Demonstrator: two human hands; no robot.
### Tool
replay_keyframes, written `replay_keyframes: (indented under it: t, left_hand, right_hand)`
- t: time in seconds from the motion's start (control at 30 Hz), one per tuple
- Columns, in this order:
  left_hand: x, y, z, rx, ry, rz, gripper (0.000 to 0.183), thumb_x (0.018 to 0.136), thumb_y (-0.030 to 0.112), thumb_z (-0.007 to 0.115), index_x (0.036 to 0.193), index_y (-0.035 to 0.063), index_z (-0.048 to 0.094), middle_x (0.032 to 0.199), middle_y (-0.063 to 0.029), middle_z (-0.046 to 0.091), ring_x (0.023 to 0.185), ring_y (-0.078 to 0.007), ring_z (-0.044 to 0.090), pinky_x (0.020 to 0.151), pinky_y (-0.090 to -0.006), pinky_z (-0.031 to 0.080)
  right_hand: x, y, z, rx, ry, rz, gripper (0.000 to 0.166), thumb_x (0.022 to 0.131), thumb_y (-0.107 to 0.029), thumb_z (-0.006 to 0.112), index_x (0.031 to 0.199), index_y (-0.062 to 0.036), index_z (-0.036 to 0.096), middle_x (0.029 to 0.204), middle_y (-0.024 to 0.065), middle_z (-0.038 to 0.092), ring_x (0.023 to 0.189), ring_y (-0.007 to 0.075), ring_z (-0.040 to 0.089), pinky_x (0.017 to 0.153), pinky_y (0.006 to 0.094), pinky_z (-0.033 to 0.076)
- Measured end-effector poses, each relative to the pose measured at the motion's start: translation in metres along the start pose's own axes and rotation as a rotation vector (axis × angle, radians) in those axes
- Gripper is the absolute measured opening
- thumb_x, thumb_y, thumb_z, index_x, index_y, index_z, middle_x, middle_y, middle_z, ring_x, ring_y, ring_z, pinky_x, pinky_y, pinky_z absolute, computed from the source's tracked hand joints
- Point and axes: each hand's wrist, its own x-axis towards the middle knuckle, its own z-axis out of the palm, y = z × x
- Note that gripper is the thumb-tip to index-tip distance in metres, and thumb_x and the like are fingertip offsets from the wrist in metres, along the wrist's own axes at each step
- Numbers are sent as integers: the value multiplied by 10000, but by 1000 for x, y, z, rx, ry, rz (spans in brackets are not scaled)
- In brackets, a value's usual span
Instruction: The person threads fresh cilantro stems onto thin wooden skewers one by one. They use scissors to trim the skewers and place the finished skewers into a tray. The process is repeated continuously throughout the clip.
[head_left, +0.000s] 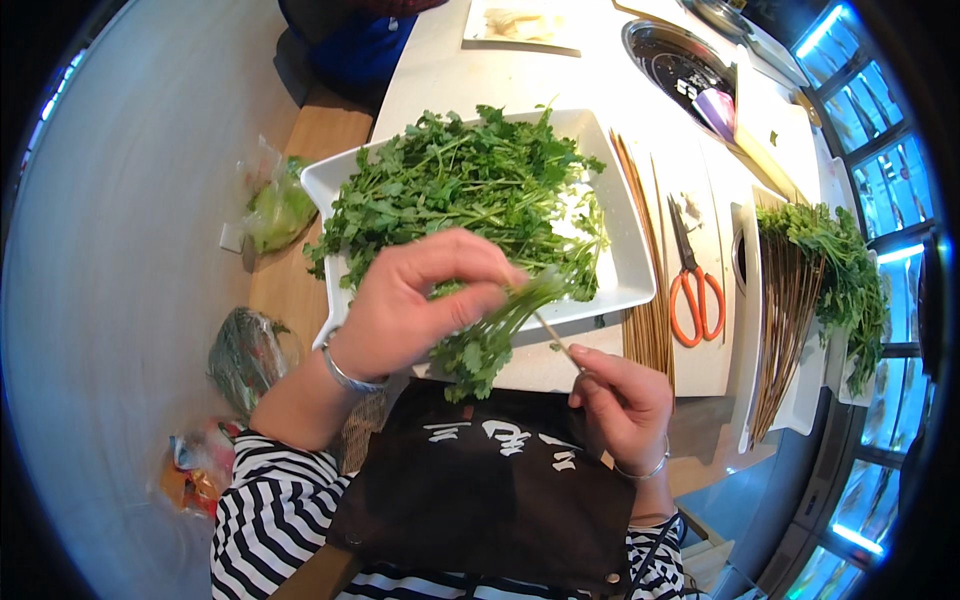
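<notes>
My right hand (626, 397) pinches a thin wooden skewer (556, 339) between thumb and fingers. The skewer slants up to the left into a small bunch of cilantro (487, 341), whose leaves hang down towards my apron. Against the bunch's upper side is my left hand (435, 300), thumb and forefinger close together; motion blur hides whether they grip the stems or the skewer's tip. Just beyond both hands stands a white rectangular tray (626, 259) with a large heap of loose cilantro (465, 180) in it.
Right of the tray lie bare skewers (646, 337) and orange-handled scissors (696, 300). Farther right, a white tray (802, 409) holds cilantro-loaded skewers (784, 322). A round black cooktop (667, 64) is at the back. Plastic bags of vegetables (281, 206) lie left.
</notes>
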Motion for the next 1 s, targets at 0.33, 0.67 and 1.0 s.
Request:
replay_keyframes:
  t: [0.33,0.67,1.0]
  left_hand:
    - [-3,-31,-35,749,-251,-124,104,822,70,640,908,16,665,856,-94,643,776,-231,624,696,-314,500]
    - [24,-71,-1,1155,-228,172,41,761,64,627,790,50,602,749,-88,547,719,-275,581,616,-386,496]
    - [28,-52,-7,1090,-137,249,71,727,55,676,736,40,608,786,-89,556,744,-264,579,627,-366,496]
  right_hand:
    - [-54,26,-54,247,271,-107,235,804,49,578,1014,8,676,599,105,590,449,131,551,372,196,361]
    - [-50,26,-45,273,288,-48,241,801,69,551,1011,38,664,642,111,610,496,138,575,391,190,372]
    - [-46,19,-40,210,200,65,284,808,106,529,1048,41,666,667,96,626,539,116,589,418,181,394]
